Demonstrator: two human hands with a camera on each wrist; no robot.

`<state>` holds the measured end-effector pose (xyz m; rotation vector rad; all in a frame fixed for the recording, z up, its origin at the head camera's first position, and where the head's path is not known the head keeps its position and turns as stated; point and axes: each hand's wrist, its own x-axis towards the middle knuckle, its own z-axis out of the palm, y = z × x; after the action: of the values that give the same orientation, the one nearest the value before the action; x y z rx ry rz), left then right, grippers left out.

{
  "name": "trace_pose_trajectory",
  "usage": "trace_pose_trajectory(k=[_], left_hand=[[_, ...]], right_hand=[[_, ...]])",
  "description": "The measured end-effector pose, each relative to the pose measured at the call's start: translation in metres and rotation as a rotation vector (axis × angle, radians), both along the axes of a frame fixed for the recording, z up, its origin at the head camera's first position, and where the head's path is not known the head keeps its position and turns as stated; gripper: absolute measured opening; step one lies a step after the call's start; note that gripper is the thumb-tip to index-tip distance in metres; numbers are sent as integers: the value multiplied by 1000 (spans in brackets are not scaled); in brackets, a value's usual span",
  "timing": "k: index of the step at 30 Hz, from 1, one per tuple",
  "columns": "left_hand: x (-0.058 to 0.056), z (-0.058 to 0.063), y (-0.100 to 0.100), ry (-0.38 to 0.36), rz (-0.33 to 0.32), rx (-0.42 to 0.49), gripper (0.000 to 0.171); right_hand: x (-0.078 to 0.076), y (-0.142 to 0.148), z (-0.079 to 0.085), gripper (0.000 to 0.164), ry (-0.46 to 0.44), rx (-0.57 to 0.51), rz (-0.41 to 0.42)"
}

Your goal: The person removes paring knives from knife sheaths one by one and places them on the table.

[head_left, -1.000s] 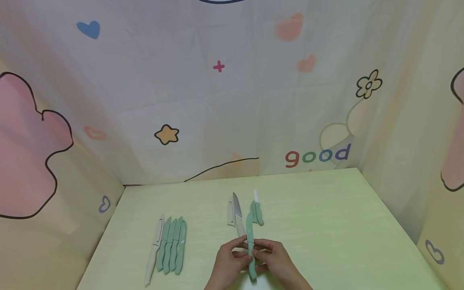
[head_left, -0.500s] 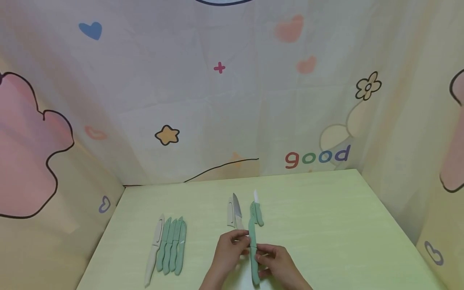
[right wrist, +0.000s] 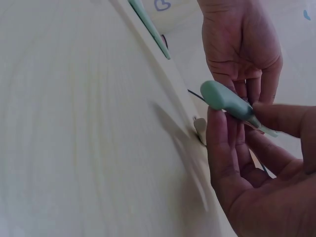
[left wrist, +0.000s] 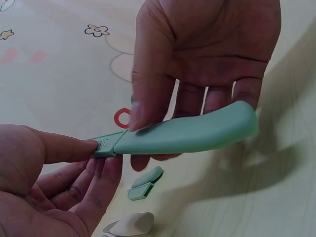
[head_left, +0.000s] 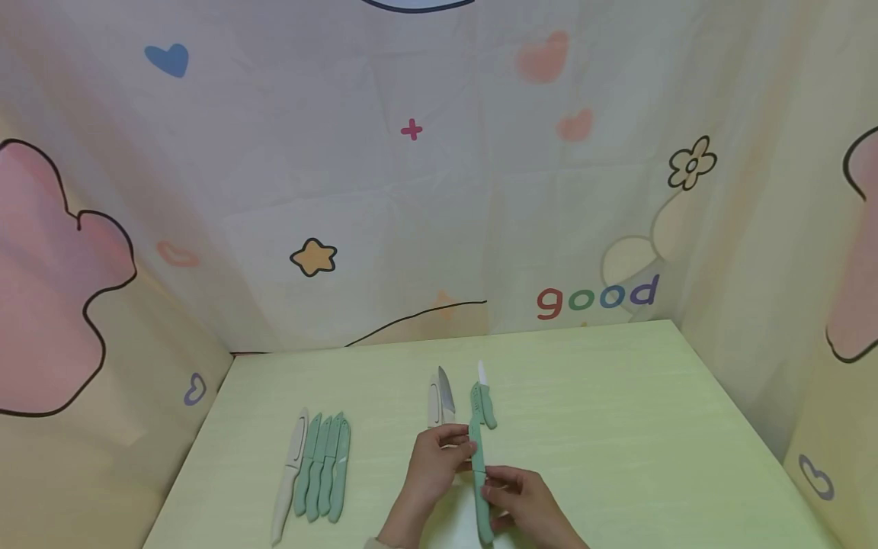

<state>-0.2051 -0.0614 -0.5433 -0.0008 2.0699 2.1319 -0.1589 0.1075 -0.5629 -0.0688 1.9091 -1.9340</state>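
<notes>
A green sheathed knife (head_left: 483, 507) is held lengthwise between both hands in the head view, handle end toward the person. The left hand (head_left: 434, 467) pinches its green sheath (left wrist: 104, 147) between thumb and fingers. The right hand (head_left: 528, 499) grips the handle (left wrist: 190, 133) just below the seam, thumb on one side and fingers on the other. In the left wrist view handle and sheath meet at the seam, and the blade is hidden. In the right wrist view the rounded handle end (right wrist: 215, 96) points out past the right fingers.
Beyond the hands lie a bare-bladed knife (head_left: 446, 393) with its pale sheath (head_left: 434, 400), and a small green knife (head_left: 488, 404) beside a green sheath (head_left: 476, 400). At left, a white sheathed knife (head_left: 288, 480) lies alongside several green sheathed knives (head_left: 322, 469). A printed curtain (head_left: 384, 191) surrounds the table.
The left hand has moved away from the person, up along the sheath, and now covers the pale knife's handle. The green knife and right hand have shifted slightly toward the person.
</notes>
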Motion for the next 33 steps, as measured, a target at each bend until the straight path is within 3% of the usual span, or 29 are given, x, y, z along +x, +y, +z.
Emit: trace_pose_trajectory(k=[10, 23, 33], left_hand=[[2, 6, 1, 8, 7, 5, 23], [1, 3, 1, 9, 13, 6, 22], [15, 35, 2, 27, 14, -11, 23]], right_hand=[[3, -2, -3, 38, -13, -24, 27], [4, -1, -2, 37, -21, -22, 44], [4, -2, -2, 38, -24, -24, 55]])
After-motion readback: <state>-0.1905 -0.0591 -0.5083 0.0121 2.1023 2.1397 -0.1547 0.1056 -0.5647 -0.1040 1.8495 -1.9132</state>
